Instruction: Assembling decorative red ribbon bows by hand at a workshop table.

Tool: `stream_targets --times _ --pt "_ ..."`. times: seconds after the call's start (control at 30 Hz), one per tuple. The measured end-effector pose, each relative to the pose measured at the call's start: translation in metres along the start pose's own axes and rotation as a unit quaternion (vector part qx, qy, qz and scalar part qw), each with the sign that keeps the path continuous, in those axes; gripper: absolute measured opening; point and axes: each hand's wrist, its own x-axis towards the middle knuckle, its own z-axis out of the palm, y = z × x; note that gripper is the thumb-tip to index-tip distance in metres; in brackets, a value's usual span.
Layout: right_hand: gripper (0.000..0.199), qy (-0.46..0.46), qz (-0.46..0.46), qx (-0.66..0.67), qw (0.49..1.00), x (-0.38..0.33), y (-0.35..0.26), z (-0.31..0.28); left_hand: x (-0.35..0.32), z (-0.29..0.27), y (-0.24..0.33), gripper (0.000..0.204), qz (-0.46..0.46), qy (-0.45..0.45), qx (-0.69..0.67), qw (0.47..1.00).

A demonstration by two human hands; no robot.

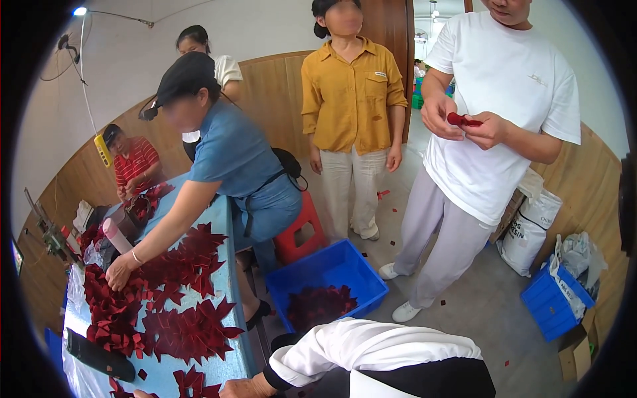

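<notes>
Hand (240,387) beside spiky red paper cutouts (189,331)

Centre frame, a blue plastic bin (330,268) sits on the floor w/ dark red pieces inside; a red stool (300,233) just behind it. Lower right: second blue bin (548,306) stuffed w/ bags, white sack (529,225) near it by the wood-panelled wall (592,179). Upper left: a lamp (79,11) (lit) on a thin arm.
</notes>
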Motion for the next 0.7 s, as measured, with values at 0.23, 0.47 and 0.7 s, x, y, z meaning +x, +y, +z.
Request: stream_targets --times 0.23,0.47,0.7 --pt "0.022 -0.013 0.005 -0.001 1.0 0.0012 -0.0001 -0.0007 0.0017 -0.0064 0.0015 0.044 -0.001 -0.053 -0.024 0.998" --pt "0.022 -0.009 -0.004 0.009 1.0 0.0028 0.001 -0.0004 0.0003 -0.0085 0.0036 0.042 0.01 -0.055 -0.017 0.998" --pt "0.022 -0.014 -0.001 -0.003 1.0 0.0043 0.0012 0.0013 -0.0009 -0.007 0.0051 0.035 0.014 0.006 0.014 1.0"
